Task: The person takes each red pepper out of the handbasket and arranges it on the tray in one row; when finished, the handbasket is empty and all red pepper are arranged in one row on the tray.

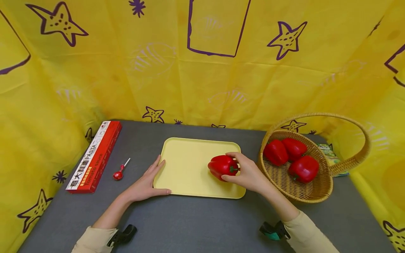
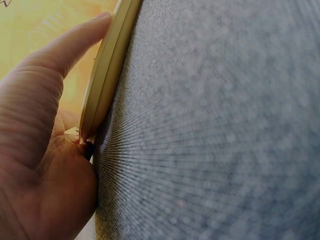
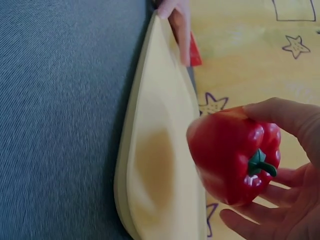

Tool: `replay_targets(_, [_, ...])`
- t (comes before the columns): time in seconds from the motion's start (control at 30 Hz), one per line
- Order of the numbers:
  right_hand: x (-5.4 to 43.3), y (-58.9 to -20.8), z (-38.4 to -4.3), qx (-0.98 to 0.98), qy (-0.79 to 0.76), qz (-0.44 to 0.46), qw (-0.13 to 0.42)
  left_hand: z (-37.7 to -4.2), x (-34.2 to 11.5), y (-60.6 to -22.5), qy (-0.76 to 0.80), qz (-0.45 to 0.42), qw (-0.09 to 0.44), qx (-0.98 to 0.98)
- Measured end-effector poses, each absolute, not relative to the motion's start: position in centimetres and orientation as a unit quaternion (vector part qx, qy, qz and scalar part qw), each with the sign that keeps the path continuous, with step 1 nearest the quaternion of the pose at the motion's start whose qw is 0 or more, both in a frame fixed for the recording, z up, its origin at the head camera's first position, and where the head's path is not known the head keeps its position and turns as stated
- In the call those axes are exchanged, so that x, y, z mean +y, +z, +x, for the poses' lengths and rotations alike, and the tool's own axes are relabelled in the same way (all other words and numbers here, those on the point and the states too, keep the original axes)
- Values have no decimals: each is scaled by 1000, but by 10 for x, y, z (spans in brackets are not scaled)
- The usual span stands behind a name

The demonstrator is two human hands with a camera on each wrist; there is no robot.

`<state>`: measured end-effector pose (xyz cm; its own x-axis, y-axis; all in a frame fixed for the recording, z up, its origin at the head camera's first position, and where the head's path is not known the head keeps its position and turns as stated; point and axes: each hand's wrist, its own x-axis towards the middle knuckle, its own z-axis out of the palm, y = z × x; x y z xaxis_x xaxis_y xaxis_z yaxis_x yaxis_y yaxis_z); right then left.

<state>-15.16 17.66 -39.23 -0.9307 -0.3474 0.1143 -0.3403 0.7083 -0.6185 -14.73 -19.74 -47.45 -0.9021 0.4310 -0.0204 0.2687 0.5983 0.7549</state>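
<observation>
A red bell pepper [image 1: 221, 166] with a green stem is held by my right hand [image 1: 248, 173], thumb on one side and fingers on the other. In the right wrist view, the pepper [image 3: 232, 155] is above the right part of the pale yellow tray [image 1: 186, 165], casting a shadow on it. My left hand [image 1: 146, 182] spans the tray's near left corner with straight fingers. The fingers lie along the left edge and the thumb [image 2: 75, 45] touches the near rim.
Right of the tray stands a wicker basket [image 1: 281, 181] with a tall handle, holding 3 red bell peppers [image 1: 303, 168]. A green packet [image 1: 329, 154] lies behind it. Left are a lollipop [image 1: 118, 175] and a red-and-white pasta box [image 1: 98, 158]. Yellow patterned cloth [image 1: 177, 88] surrounds the grey table.
</observation>
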Motion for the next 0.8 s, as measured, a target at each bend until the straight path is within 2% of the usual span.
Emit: replay_targets(0.8, [134, -407, -170, 903, -388, -182, 35, -147, -197, -473, 400, 188, 104, 891])
